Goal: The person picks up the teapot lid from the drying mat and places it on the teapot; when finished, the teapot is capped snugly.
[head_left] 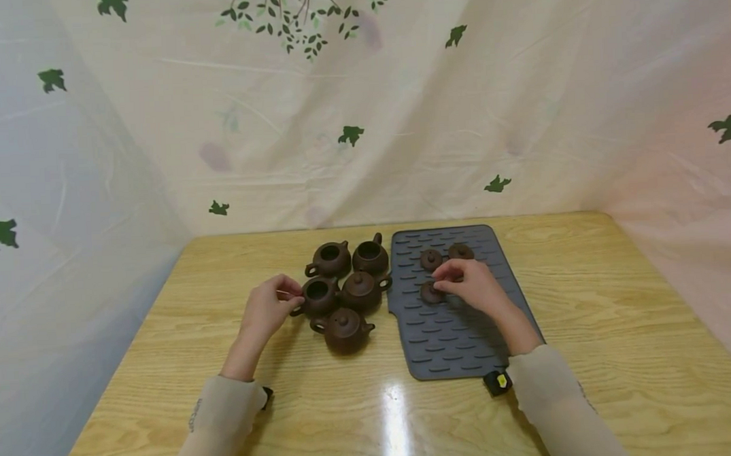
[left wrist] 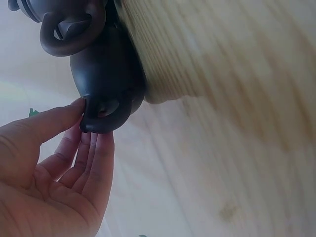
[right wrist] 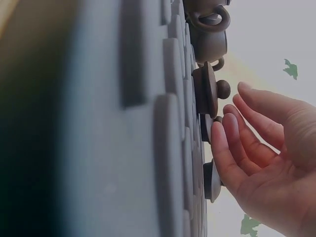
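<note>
The left hand (head_left: 269,304) is pinching a lidless teapot (head_left: 322,306) by its handle (left wrist: 122,117), while the right hand (head_left: 475,288), fingers (right wrist: 224,153) parted and holding nothing, is hovering just beside a lid (head_left: 430,294), presumably light, stiff and chippable, its knob (right wrist: 223,90) offering the best hold.

cloth-walled indoor booth, leaf-print drapes (head_left: 409,103), wood-grain table (head_left: 610,353)
</note>
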A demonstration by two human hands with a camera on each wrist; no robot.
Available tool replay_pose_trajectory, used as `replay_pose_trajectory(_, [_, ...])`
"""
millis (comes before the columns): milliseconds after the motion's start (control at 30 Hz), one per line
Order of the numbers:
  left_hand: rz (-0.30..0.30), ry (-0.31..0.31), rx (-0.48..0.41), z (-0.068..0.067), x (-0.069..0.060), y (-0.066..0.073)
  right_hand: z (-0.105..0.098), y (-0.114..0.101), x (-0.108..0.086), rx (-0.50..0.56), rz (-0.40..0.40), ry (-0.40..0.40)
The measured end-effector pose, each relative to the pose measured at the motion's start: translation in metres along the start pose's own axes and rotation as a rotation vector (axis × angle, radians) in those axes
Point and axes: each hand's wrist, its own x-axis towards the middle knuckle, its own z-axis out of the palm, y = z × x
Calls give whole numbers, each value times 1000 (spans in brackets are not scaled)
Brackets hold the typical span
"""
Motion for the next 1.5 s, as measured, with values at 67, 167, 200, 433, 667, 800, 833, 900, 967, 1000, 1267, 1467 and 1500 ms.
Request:
replay_pose_trajectory(67, [-2, 0, -1, 0, 0, 0, 0, 0, 0, 3, 2, -10])
replay_pose_trajectory(167, [-9, -3, -5, 0, 0, 0, 1, 0, 0, 3, -1, -27])
replay_pose_trajectory(200, [-11, -4, -8, 0, 0, 0, 1, 0, 0, 2, -1, -33])
replay_pose_trajectory(433, [-8, -4, -7, -1, -1, 0, 2, 1, 0, -2, 7, -50])
replay_pose_trajectory(667, [-6, -1, -6, -1, -2, 0, 3, 0, 0, -7, -7, -56])
replay_pose_trajectory(800, [-6, -3, -8, -1, -2, 1, 3, -1, 0, -10, -14, -62])
replay_pose_trajectory(833, [-6, -3, -8, -2, -2, 1, 3, -2, 0, -14, -16, -61])
replay_pose_trajectory(900, [-7, -4, -6, -2, -2, 1, 3, -2, 0, -21, -19, -59])
replay_pose_trajectory(967, [-8, -4, -6, -2, -2, 1, 4, -1, 0, -30, -25, -55])
replay_pose_trajectory(1000, [-8, -5, -7, -2, -2, 1, 4, -1, 1, -36, -29, -54])
replay_pose_trajectory(1267, [-5, -5, -4, 0, 0, 1, 4, -2, 2, -60, -40, -46])
replay_pose_trajectory(1467, [5, 8, -7, 2, 1, 0, 5, -5, 2, -71, -43, -30])
replay_pose_trajectory(1500, [5, 9, -8, 2, 1, 0, 5, -5, 2, -72, -46, -31])
